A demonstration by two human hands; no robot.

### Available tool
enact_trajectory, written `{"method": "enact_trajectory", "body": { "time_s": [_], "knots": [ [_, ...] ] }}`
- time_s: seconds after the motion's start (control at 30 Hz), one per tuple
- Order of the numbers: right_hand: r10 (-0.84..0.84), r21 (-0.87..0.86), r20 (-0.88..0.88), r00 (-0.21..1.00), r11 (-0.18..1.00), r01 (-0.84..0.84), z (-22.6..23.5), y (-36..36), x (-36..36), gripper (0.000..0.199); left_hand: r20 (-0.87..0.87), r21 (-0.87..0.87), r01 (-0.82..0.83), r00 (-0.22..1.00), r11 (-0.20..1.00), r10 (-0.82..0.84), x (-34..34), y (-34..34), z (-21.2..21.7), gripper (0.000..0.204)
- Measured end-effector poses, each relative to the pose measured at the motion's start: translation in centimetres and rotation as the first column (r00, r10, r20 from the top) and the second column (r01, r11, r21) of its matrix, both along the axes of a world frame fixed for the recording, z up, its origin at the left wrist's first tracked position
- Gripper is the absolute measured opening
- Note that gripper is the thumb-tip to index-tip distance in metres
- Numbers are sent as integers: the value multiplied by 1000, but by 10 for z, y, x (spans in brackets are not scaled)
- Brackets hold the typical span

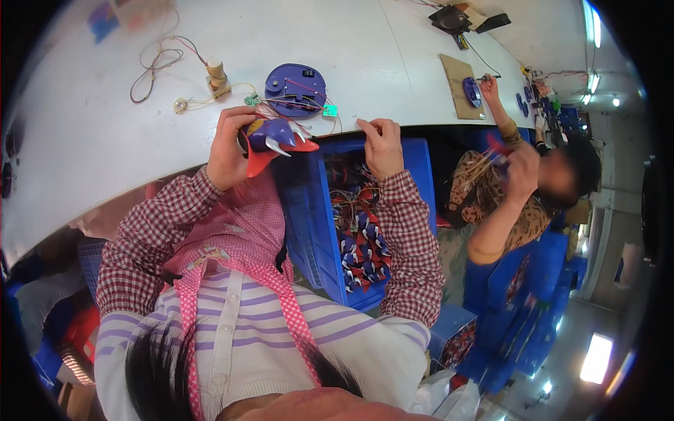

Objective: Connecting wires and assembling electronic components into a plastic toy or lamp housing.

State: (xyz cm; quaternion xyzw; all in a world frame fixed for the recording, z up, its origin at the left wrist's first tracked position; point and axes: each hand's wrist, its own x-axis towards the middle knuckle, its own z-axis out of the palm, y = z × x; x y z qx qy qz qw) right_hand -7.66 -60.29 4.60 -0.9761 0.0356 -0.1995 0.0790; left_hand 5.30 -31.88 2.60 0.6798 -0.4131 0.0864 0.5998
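My left hand [228,151] is closed around a purple and red toy part [272,137] with silver horn-like spikes, held at the table's edge. Thin wires run from beside it toward a round purple plastic base [296,90] lying on the table. A small green circuit board [252,100] sits near my left fingertips, and a bright green square piece [330,111] rests by the base's right side. At the table edge, right of the wires, my right hand [384,146] has its fingers curled together; whatever they may hold is too small to make out.
Below my right forearm stands a blue crate [414,165] with several similar wired toy parts. A wooden post [217,76] with cables stands on the white table [210,31]. At the right a co-worker [495,189] handles parts beside a cardboard sheet [453,88].
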Motion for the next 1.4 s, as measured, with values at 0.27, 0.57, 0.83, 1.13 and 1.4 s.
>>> {"method": "enact_trajectory", "body": {
  "time_s": [0.27, 0.57, 0.83, 1.13, 1.4],
  "knots": [
    [-185, -33, 178, 966, 980, 194, 9, -27, 66, 23, -138, -32, 14, 990, 999, -18, 5, 5, 6, 69],
    [49, 358, 26, 998, 932, -55, 13, 24, 72, 29, -120, 72, 120, 987, 990, -111, -3, 14, 12, 68],
    [-66, 181, -139, 988, 979, 91, 4, 37, 127, 35, -210, 153, 98, 976, 983, -65, -10, 3, 15, 59],
    [-54, 660, -359, 932, 692, 294, 39, 46, 127, 35, -180, 226, 166, 976, 960, -126, -1, -4, 8, 57],
    [68, 854, -264, 962, 481, 200, 82, 63, 101, 33, -213, 114, 149, 969, 982, -123, -1, 24, 20, 62]
  ]
}}
